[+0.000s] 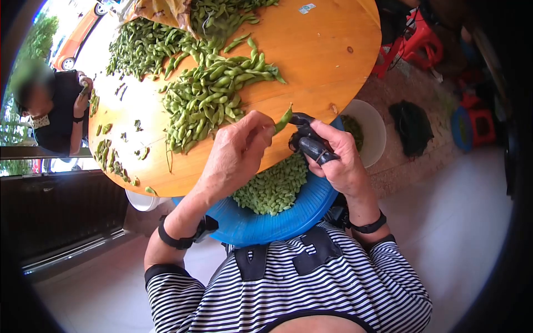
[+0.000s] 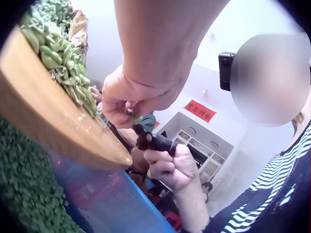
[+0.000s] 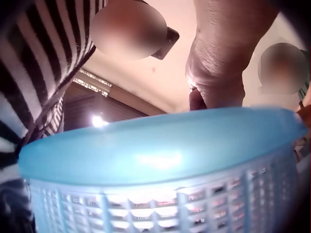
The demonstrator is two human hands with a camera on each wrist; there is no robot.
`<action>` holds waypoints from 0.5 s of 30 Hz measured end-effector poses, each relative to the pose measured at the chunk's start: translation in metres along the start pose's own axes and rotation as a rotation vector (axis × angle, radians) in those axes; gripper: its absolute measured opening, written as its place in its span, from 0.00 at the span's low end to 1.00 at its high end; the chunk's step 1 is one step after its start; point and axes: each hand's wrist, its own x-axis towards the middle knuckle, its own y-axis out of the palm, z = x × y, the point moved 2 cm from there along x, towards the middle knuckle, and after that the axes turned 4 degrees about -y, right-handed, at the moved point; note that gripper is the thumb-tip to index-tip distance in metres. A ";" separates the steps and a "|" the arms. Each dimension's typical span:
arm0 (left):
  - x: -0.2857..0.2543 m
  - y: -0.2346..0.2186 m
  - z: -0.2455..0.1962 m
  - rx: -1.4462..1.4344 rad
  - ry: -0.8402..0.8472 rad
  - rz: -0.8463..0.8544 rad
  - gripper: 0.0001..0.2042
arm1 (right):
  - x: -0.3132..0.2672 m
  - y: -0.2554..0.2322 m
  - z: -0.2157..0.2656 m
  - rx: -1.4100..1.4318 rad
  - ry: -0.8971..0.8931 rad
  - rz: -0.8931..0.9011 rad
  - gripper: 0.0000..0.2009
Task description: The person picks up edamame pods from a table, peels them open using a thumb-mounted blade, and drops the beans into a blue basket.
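Observation:
In the head view, my left hand (image 1: 239, 144) pinches a green soybean pod (image 1: 283, 120) near the table's front edge. Beside it is my right hand (image 1: 338, 152), its fingers curled, with black coverings on the thumb and a finger. One black fingertip is right at the pod; I cannot tell whether the right hand grips it. Below both hands, a blue plastic basket (image 1: 222, 222) holds many shelled green beans (image 1: 272, 191). A heap of unshelled pods (image 1: 202, 102) lies on the table beyond the left hand. The basket rim hides the right fingers in the right wrist view.
The round wooden table (image 1: 327, 61) also bears a larger pod pile (image 1: 139, 47) and scattered pods at left. A white bucket (image 1: 375, 130) stands right of the basket. Another person (image 1: 58, 111) sits across at left. Red stools (image 1: 422, 44) are at right.

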 end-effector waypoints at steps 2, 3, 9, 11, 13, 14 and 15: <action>-0.010 0.004 0.002 -0.337 -0.193 0.039 0.06 | 0.002 0.009 -0.003 0.201 0.023 0.016 0.18; -0.013 0.006 0.004 -0.425 -0.225 0.022 0.06 | 0.003 0.012 -0.005 0.402 0.039 0.024 0.17; -0.024 0.019 0.017 -0.301 -0.121 -0.106 0.04 | 0.005 0.018 -0.013 0.502 0.156 0.059 0.15; -0.025 0.019 0.015 -0.203 -0.091 -0.154 0.03 | 0.003 0.018 -0.011 0.485 0.155 0.060 0.15; -0.027 0.019 0.011 -0.072 0.011 -0.216 0.02 | 0.003 0.020 -0.011 0.472 0.151 0.059 0.15; -0.027 0.019 0.012 -0.073 0.009 -0.214 0.02 | 0.003 0.020 -0.013 0.453 0.153 0.025 0.16; -0.027 0.020 0.011 0.007 0.114 -0.248 0.01 | 0.004 0.020 -0.016 0.433 0.156 -0.009 0.16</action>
